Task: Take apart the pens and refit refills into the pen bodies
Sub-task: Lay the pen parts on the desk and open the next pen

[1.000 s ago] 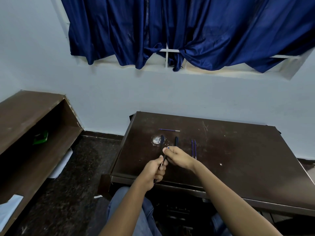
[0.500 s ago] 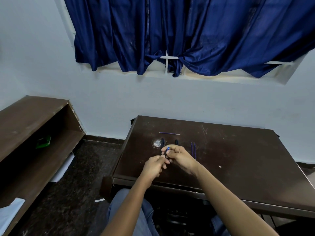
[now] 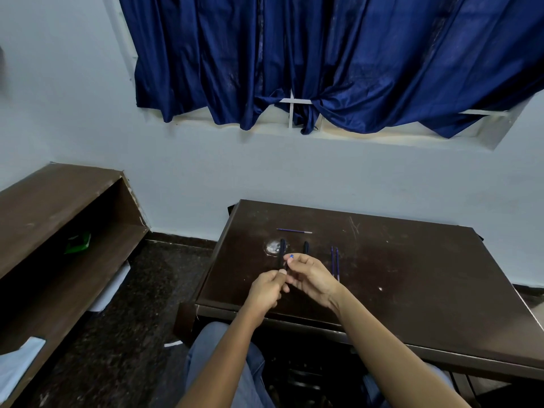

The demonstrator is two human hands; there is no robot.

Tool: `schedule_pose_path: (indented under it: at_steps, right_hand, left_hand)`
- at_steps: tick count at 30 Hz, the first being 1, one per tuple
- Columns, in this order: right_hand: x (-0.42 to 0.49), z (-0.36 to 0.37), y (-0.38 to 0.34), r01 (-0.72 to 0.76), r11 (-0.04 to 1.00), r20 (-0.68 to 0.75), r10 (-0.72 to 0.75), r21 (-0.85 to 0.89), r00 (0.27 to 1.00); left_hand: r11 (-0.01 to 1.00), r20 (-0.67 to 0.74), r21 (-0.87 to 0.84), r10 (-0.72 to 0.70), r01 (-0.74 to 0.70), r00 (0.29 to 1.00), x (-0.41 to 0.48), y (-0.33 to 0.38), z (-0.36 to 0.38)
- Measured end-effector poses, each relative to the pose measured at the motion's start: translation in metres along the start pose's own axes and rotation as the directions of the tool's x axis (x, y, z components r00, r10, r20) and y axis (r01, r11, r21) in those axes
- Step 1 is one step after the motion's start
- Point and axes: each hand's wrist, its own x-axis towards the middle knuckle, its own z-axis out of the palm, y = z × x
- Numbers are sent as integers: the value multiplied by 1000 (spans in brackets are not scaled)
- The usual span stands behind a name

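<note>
Over the near left part of the dark brown table (image 3: 412, 275), my left hand (image 3: 266, 291) and my right hand (image 3: 312, 276) meet around one dark pen (image 3: 285, 265). My left fingers pinch its lower part. My right fingertips pinch its upper end, where a small blue piece (image 3: 291, 256) shows. Just behind the hands lie a dark pen body (image 3: 282, 245) and another dark pen body (image 3: 306, 247). Two thin blue refills (image 3: 334, 262) lie side by side to the right. A third refill (image 3: 294, 231) lies crosswise farther back.
A round pale mark (image 3: 272, 248) sits on the table beside the left pen body. A brown shelf unit (image 3: 59, 231) with a green object (image 3: 78, 242) stands at the left. Blue curtains (image 3: 323, 60) hang over the window behind. My knees are under the table's near edge.
Both hands have stayed together on the pen; the fingers have shifted a little and the blue piece shows at my right fingertips. The camera has tilted slightly.
</note>
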Motion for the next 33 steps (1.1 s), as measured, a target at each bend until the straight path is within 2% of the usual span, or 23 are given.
schedule_pose_path:
  at_steps: [2, 6, 11, 16, 20, 22, 28, 30, 33]
  right_hand:
    - [0, 0, 0, 22, 1000, -12, -22, -13, 1000]
    - [1, -3, -4, 14, 996, -7, -14, 88, 1000]
    - [-1, 1, -3, 47, 993, -15, -49, -105, 999]
    - [4, -5, 0, 21, 999, -12, -20, 51, 1000]
    - [3, -4, 5, -14, 996, 1, 14, -85, 1000]
    - [2, -4, 6, -7, 995, -15, 6, -95, 1000]
    - [4, -7, 3, -24, 998, -71, 28, 51, 997]
    - [28, -14, 17, -96, 993, -87, 102, 70, 991]
    - [31, -17, 13, -52, 990, -129, 70, 133, 989]
  left_hand:
    - [1000, 12, 16, 7, -7, 1000, -1, 0, -1]
    - [1000, 13, 3, 26, -26, 1000, 0, 2, -2]
    - [999, 22, 5, 40, -40, 999, 2, 5, 0]
    - [999, 23, -11, 31, -30, 999, 2, 5, 2]
    - [1000, 13, 21, 18, -18, 1000, 4, 2, 1]
    - [999, 21, 42, 10, -11, 1000, 2, -1, 0]
    - [999, 31, 49, 3, -5, 1000, 1, -4, 2]
    - [998, 40, 35, -59, 57, 997, 22, -22, 1]
    - [999, 47, 30, -42, 40, 998, 18, -25, 0]
